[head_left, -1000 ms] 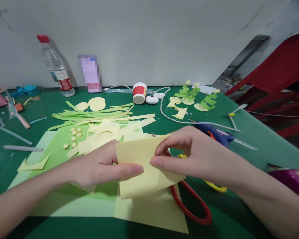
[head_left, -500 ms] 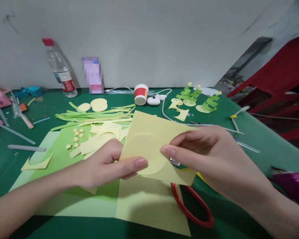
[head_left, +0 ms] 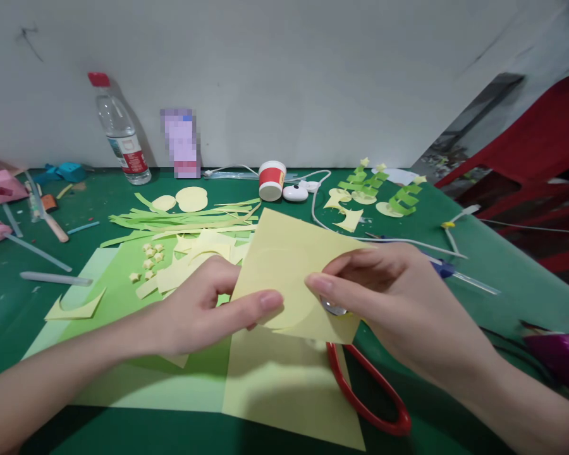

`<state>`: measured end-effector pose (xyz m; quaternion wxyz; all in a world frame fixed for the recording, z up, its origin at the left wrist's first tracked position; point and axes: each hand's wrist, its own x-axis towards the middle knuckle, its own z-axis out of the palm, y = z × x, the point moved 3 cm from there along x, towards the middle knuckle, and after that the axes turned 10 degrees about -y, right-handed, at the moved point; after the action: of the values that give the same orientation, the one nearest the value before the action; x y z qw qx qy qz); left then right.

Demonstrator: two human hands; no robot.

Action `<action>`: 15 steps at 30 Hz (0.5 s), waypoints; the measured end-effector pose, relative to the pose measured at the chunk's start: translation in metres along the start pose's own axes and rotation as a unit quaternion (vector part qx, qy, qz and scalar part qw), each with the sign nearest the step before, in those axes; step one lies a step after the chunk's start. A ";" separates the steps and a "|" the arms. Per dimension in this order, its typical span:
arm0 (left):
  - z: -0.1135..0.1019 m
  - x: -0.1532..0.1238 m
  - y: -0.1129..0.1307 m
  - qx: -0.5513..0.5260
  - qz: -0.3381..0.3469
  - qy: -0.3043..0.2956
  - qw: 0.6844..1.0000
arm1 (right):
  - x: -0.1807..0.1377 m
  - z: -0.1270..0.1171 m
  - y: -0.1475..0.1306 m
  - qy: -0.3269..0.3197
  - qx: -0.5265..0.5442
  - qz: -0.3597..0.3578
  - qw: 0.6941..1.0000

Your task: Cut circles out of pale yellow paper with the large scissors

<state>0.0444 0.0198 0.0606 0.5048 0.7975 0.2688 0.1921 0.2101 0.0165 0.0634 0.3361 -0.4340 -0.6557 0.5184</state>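
Above the green table, a piece of pale yellow paper is pinched between my two hands. My left hand grips its left edge, thumb on the front and fingers behind. On the right side, my right hand pinches it between thumb and fingers. A faint rounded outline shows on the paper near my left thumb; I cannot tell if it is a separate piece. Scissors with a red handle lie below my right hand, their blades mostly hidden. Under the held paper is a larger yellow sheet.
Green sheets carry yellow scraps and small paper stars. Behind lie green strips, a paper cup and a water bottle. Green spiral paper trees stand at back right, near a white cable.
The view has shifted slightly, so the table things sit a little further right. The held paper's lower edge has tilted up slightly; both hands keep their grip.
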 end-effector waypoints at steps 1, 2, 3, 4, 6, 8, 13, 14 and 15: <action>-0.001 0.001 0.001 0.008 -0.007 -0.002 1.000 | 0.000 0.000 0.000 -0.003 -0.003 -0.002 1.000; -0.002 0.001 0.002 0.013 -0.013 -0.005 1.000 | 0.001 0.001 0.000 -0.007 -0.005 -0.003 1.000; -0.002 0.002 0.002 0.016 -0.017 -0.008 1.000 | 0.001 0.001 0.000 -0.012 -0.007 -0.004 1.000; -0.003 0.002 0.002 0.017 -0.019 -0.013 1.000 | 0.001 0.002 0.000 -0.015 -0.007 -0.006 1.000; -0.003 0.002 0.001 0.014 -0.019 -0.027 0.999 | 0.002 0.002 0.000 -0.018 -0.003 -0.007 1.000; -0.002 0.001 0.000 0.017 -0.017 -0.038 0.999 | 0.001 0.002 -0.001 -0.020 -0.002 -0.007 1.000; -0.005 0.000 0.000 0.032 -0.006 -0.024 0.999 | 0.003 -0.001 -0.004 -0.052 -0.019 -0.026 0.998; -0.006 0.000 0.002 0.030 -0.006 -0.018 0.999 | 0.003 -0.002 -0.004 -0.066 -0.028 -0.035 0.997; -0.008 0.000 0.003 0.028 -0.011 -0.013 0.999 | 0.004 -0.002 -0.005 -0.078 -0.040 -0.042 0.995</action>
<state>0.0405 0.0239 0.0664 0.4880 0.8105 0.2765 0.1686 0.2096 0.0201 0.0686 0.2882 -0.3773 -0.7179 0.5091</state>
